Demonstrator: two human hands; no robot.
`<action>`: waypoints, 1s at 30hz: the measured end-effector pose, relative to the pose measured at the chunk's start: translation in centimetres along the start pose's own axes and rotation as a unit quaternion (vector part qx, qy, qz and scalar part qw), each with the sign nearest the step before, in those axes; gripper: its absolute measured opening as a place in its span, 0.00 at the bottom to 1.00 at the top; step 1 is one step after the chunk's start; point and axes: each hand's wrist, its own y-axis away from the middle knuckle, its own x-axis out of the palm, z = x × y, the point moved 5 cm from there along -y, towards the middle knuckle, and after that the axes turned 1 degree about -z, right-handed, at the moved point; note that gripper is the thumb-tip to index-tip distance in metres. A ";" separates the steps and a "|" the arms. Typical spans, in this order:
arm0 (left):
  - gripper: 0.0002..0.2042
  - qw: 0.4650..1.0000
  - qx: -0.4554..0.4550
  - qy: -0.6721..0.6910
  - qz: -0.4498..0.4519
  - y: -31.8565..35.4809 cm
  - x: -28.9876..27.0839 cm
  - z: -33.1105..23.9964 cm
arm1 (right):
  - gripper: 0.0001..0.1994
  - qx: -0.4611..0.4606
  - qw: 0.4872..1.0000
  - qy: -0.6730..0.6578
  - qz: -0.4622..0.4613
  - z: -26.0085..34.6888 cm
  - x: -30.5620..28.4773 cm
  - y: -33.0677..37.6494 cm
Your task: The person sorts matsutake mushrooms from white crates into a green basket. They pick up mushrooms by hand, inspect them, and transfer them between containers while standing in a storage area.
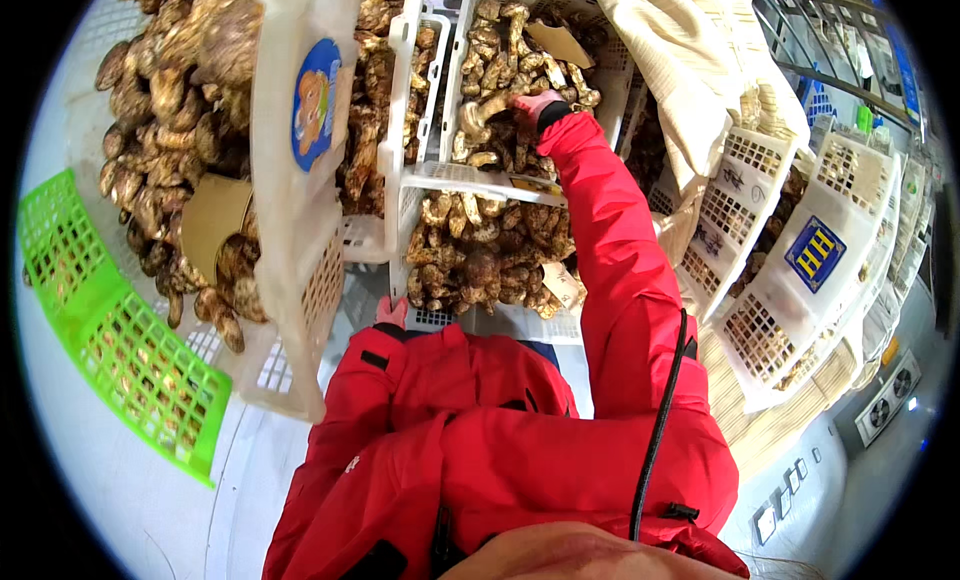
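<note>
My right arm, in a red jacket sleeve, reaches forward into a white plastic crate (455, 70) full of brown mushrooms with thick pale stems. Down among them, my right hand (538, 104) has its fingers closed on a mushroom (487, 114); the fingertips are partly hidden. A nearer white crate (550, 325) holds more mushrooms (480, 265), with a cardboard piece (563, 284) on them. Low beside that crate's left corner is my left hand (392, 311), small in view, its visible fingers apart and nothing seen between them.
At the left stands a large white crate (300, 230) of mushrooms, with a bright green perforated panel (130, 330) by it. Beige striped cloth (690, 90) drapes over stacked white crates (810, 280) on the right. Metal racking (840, 40) rises at the far right.
</note>
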 end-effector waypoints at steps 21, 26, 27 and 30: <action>0.18 0.973 -0.058 -0.190 -0.114 3.3 -0.2 -6.9 | 0.30 0.039 0.903 0.143 -0.403 -4.4 -11.1 -0.5; 0.13 0.995 0.013 0.037 -0.089 3.4 0.0 -6.2 | 0.27 0.044 0.961 0.064 -0.266 -3.5 -11.7 -3.6; 0.13 0.997 -0.009 0.003 -0.080 2.8 0.0 -5.9 | 0.23 0.012 0.954 0.043 -0.295 -3.4 -11.5 -3.6; 0.13 0.998 -0.026 0.022 -0.055 2.2 -0.1 -3.3 | 0.10 -0.093 0.944 0.052 -0.313 1.5 -7.9 1.3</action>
